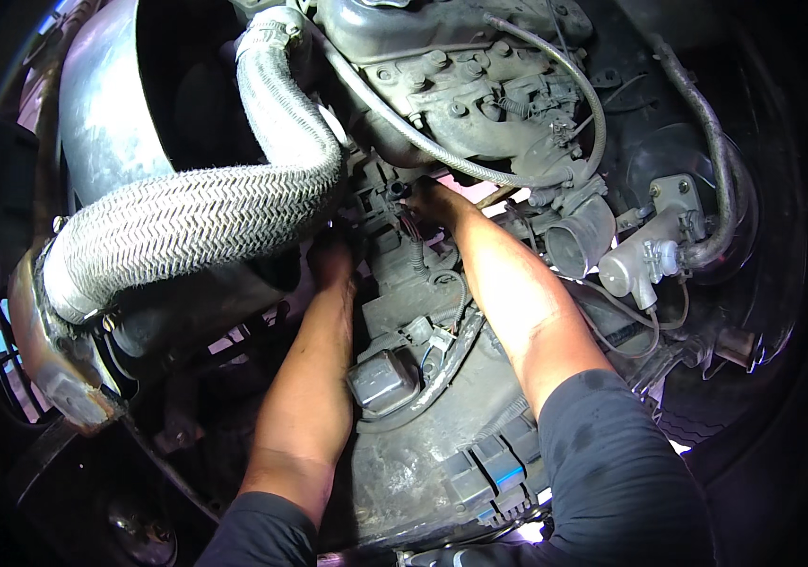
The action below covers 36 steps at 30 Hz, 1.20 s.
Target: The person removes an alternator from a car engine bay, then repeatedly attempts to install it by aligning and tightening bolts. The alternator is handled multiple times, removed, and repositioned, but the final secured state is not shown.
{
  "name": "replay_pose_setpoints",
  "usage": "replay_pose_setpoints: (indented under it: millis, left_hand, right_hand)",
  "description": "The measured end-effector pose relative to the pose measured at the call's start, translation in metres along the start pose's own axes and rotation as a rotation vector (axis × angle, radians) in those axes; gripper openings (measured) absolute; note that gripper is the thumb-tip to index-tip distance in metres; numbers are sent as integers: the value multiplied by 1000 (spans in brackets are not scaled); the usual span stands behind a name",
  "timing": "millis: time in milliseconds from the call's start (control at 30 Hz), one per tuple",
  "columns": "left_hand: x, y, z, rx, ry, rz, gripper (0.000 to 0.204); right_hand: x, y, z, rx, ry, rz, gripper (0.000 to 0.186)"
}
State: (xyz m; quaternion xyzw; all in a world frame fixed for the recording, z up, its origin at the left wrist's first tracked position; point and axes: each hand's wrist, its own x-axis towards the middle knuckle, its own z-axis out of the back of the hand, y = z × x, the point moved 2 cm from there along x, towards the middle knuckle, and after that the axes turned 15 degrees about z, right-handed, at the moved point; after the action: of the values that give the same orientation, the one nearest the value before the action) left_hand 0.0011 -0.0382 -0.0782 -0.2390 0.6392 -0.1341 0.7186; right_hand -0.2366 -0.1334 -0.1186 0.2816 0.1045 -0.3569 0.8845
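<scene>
A cluster of dark fittings [394, 194] sat deep in an engine bay, near the middle of the view, between the two hands and just below the engine block [460, 104]. The right hand [434, 203] was at its right side, the fingers reaching in among the parts; I could not tell whether its grip was wide, narrow or closed on something. The left hand [331, 253] was lower and to the left, in deep shadow beside the lower edge of a thick braided hose [196, 215]; its grip could not be made out either.

Thin wires [411, 227] ran down from the fittings. Between the forearms lay a black rectangular box [383, 381], with a dark tube [446, 378] curving past its right side. Nearer the person, a ribbed black module [494, 477] rested beside the right sleeve [602, 463].

The braided hose bent across the left of the bay, in front of a large silvery curved shroud [101, 104]. A slimmer grey hose [413, 140] looped below the engine block toward an open-ended pipe [576, 244], and a metal cylinder [629, 267] stood farther right.
</scene>
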Motion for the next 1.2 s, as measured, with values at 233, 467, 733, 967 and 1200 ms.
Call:
replay_pose_setpoints:
  millis: [233, 467, 733, 967, 1200]
  left_hand:
    - [48, 27, 12, 485, -149, -287, 45]
    - [30, 27, 7, -54, 74, -169, 55]
    - [60, 37, 23, 86, 49, -361, 31]
    - [40, 35, 19, -18, 73, -220, 24]
    - [42, 19, 6, -304, 113, 18, 34]
  right_hand:
    - [-14, 22, 15, 332, -246, -224, 48]
    - [-26, 38, 49, 706, -198, -371, 46]
    - [-22, 40, 49, 607, -125, -298, 38]
    - [-35, 44, 48, 608, -85, -340, 34]
    - [-23, 44, 46, 271, 60, -90, 35]
